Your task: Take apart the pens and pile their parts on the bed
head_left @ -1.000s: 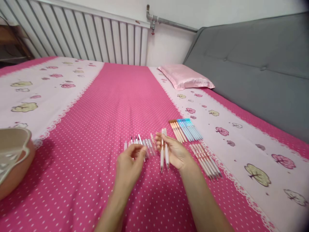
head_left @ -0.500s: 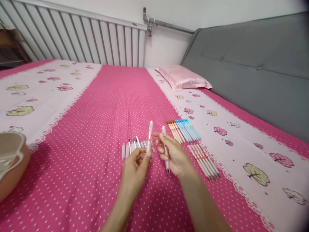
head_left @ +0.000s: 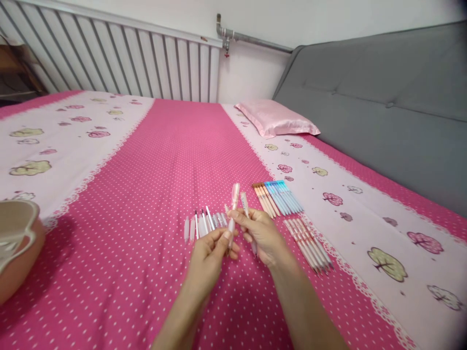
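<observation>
My left hand (head_left: 209, 253) pinches a pale pink pen (head_left: 233, 204) near its lower end, and the pen points up and away. My right hand (head_left: 260, 233) is closed around a second pale pen (head_left: 245, 206), with its fingertips touching the first pen's barrel. Both hands hover over the pink dotted bedsheet (head_left: 153, 194). Just beyond them lies a small row of loose pens and caps (head_left: 204, 223).
Right of my hands lie a row of orange and blue pens (head_left: 279, 197) and a row of pale pink pens (head_left: 308, 243). A pink pillow (head_left: 277, 119) and a grey headboard (head_left: 383, 107) are at the right. A tan bag (head_left: 16, 243) sits at the left edge.
My left hand took one pen from the two in my right hand, lifted it upright, and the two hands have come together on it.
</observation>
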`<state>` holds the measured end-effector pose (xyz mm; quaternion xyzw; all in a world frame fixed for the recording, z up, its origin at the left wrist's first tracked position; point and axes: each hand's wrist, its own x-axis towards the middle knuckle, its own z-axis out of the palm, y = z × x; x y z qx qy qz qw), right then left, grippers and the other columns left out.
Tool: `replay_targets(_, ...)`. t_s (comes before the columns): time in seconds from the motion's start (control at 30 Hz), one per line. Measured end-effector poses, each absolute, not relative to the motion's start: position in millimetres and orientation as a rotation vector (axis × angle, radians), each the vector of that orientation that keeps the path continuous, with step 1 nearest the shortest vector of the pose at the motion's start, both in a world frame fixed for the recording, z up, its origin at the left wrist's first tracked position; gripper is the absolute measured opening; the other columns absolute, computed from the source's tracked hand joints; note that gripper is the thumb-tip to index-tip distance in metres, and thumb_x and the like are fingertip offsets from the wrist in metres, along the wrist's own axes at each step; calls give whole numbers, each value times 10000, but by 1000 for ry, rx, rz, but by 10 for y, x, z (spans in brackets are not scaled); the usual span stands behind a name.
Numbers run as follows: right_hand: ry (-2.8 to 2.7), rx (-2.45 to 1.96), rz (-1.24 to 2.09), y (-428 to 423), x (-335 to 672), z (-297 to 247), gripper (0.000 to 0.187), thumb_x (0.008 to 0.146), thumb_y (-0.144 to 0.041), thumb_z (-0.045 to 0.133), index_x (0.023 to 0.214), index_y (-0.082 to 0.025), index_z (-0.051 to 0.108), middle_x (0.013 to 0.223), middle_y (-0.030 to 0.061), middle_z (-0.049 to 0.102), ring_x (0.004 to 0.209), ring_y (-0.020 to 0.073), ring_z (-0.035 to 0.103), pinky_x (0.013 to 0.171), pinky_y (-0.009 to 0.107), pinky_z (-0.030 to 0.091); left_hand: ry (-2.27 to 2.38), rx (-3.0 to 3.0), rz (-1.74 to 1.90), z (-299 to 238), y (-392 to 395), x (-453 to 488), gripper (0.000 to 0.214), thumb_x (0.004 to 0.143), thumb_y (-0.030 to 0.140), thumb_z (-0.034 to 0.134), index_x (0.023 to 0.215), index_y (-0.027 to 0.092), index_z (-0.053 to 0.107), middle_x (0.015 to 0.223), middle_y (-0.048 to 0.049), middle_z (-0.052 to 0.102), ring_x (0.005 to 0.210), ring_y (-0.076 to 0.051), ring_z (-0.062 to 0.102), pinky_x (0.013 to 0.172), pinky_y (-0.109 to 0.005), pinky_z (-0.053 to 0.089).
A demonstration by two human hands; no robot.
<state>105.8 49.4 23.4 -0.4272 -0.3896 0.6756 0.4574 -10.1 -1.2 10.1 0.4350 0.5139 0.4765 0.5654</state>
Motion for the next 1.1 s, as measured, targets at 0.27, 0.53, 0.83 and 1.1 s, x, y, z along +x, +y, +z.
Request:
replay_targets(0.27,-883,-1038,1654,483,1091,300,328,590,-355,741,820,-130,680,504,-72,412,413,19,304,339,144,200,1321,993,1290,130,-13,-80,440,688,442,619,1021,161,556,766,-30,633,632,-132,573,632,-273,461)
replay_targets(0.53,-858,-989,1612,479,1092,325,305,616,-341,729,845,-147,674,523,-63,408,431,32,325,333,150,203,1446,978,1275,128,10,-108,292,653,403,646,764,140,585,630,-1,568,555,-100,512,537,-215,414)
replay_targets(0.83,-785,-923,1697,480,1084,318,297,625,-320,728,856,-142,673,534,-63,402,448,25,297,336,118,212,1304,826,1266,83,17,-116,437,722,561,505,676,132,575,567,-28,580,489,-110,514,518,-242,419)
replay_targets(1.1,-788,-941,1696,460,1066,321,299,616,-319,731,849,-141,674,544,-62,410,447,26,309,337,127,217,1499,989,1380,127,12,-106,321,598,358,713,802,154,573,662,9,569,563,-91,494,538,-206,412)
